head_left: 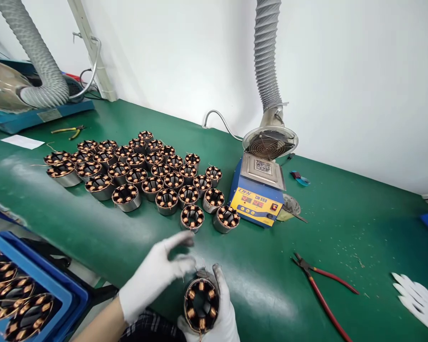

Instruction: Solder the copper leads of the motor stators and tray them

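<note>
My right hand (225, 313), in a white glove with darkened fingertips, is wrapped round a motor stator (201, 306) near the front edge of the bench. Copper windings ring the stator's open bore, which faces up toward me. Thin wire ends stick up from its far rim. Just left of these wires is my gloved left hand (160, 263), thumb and forefinger spread apart and nothing visible between them. Beyond my hands, several more stators (167, 200) stand upright in a loose group on the green bench.
A blue and yellow solder pot (257, 204) stands under a fume hose (267, 52). Red-handled pliers (319, 289) and a white glove (419, 301) lie at right, with wire scraps. At lower left, a blue bin (62, 297) holds more stators. Yellow-handled pliers (69, 130) lie at the back.
</note>
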Tool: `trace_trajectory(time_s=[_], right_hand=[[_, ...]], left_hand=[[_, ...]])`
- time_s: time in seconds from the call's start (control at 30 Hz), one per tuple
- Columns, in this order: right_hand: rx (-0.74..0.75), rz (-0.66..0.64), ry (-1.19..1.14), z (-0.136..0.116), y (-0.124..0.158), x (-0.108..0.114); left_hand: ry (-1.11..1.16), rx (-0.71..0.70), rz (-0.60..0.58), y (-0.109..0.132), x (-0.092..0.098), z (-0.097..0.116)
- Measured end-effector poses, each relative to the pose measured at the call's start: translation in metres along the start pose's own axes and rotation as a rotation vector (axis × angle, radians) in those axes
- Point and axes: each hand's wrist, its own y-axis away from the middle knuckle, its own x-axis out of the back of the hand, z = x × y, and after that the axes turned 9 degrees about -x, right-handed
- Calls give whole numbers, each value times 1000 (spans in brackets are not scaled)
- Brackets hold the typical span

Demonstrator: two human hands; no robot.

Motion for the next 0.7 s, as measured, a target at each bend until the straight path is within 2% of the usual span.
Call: trace_trajectory(time_s=[0.07, 0.13, 0.23, 0.33, 0.43, 0.53, 0.6, 0.7], right_hand=[[-26, -20, 19, -3, 0, 0], [-37, -23, 19, -3, -1, -1], [-6, -47, -82, 2, -2, -3], [46, -84, -121, 8, -2, -4], [163, 20, 17, 11, -2, -5], [240, 140, 103, 11, -2, -4], [278, 138, 121, 10, -3, -4], [336, 121, 156, 7, -4, -5]], left_hand=[[45, 106, -75, 8, -6, -3], [129, 156, -54, 13, -13, -5], [200, 180, -103, 14, -21, -7], [146, 157, -122, 11, -26, -9], [35, 97, -57, 12, -24, -13], [23, 40, -33, 18, -12, -18], [29, 16, -106, 21, -3, -21], [-94, -21, -314, 18, 3, -21]])
